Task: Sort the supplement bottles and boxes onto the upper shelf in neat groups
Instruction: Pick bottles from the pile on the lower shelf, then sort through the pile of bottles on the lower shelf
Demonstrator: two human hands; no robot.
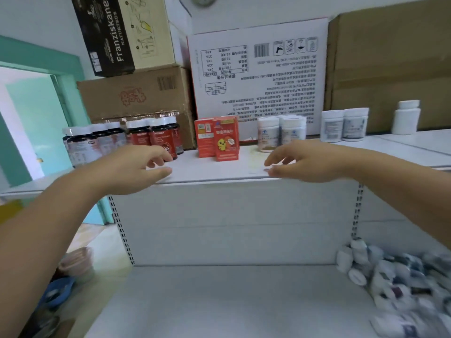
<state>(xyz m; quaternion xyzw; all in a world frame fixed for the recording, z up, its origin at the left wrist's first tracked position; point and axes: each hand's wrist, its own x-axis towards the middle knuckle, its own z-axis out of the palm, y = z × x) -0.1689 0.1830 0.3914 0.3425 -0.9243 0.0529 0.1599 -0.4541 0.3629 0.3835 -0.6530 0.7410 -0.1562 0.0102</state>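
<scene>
On the white upper shelf [214,170] stand groups: dark bottles with white caps [85,142], red-labelled bottles [156,136], two red boxes [218,140], white bottles [280,132], two grey-labelled bottles [344,124] and a plain white bottle [406,118]. My left hand [136,167] hovers at the shelf's front edge by the red-labelled bottles, fingers loosely bent, holding nothing. My right hand [305,161] hovers at the edge below the white bottles, fingers relaxed and empty. A heap of loose white bottles [395,284] lies on the lower shelf [219,301] at the right.
Cardboard cartons [136,93] and a large white printed carton [258,74] stand behind the bottles on the upper shelf. A teal door frame [66,93] is at the left. Blurred items lie on the floor [73,264] at the lower left.
</scene>
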